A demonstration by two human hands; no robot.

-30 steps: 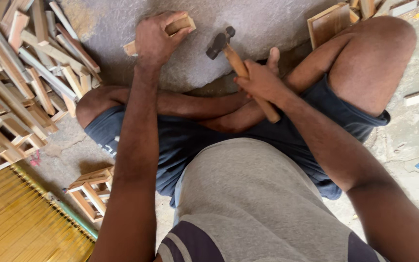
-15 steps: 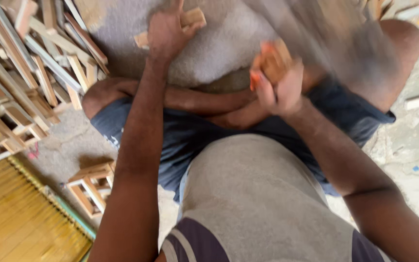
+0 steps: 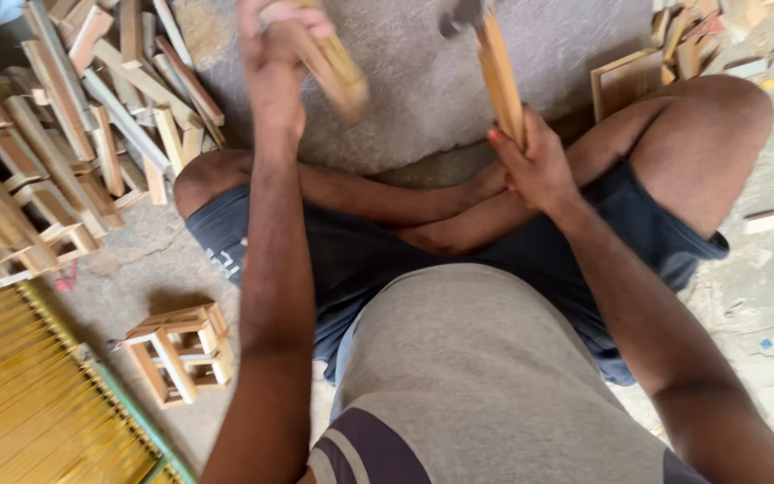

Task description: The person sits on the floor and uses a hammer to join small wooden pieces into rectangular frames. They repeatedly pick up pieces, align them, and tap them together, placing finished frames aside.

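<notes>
A: Surface?
B: Rough grey concrete floor (image 3: 423,99), dusty, cracked near rt side. Seated cross-legged on it, dark shorts, grey shirt w/ dark stripe.

A: Around?
B: Heap of pale wood strips (image 3: 91,116) at left, flat and rectangular, some nailed into frames. Small open wooden frame (image 3: 181,351) by left knee. Yellow slatted mat (image 3: 29,421), green edge, bottom left. Flat wooden panel (image 3: 627,82) plus offcuts top rt.

A: Hands?
B: Left hand (image 3: 278,56) raised, fingers wrapped round a wooden piece (image 3: 333,63), blurred, tan, blocky. Right hand (image 3: 535,166) over the crossed shins, fingers closed round hammer (image 3: 497,67) handle; smooth light wood, upright, dark metal head at top edge, partly cut off.
</notes>
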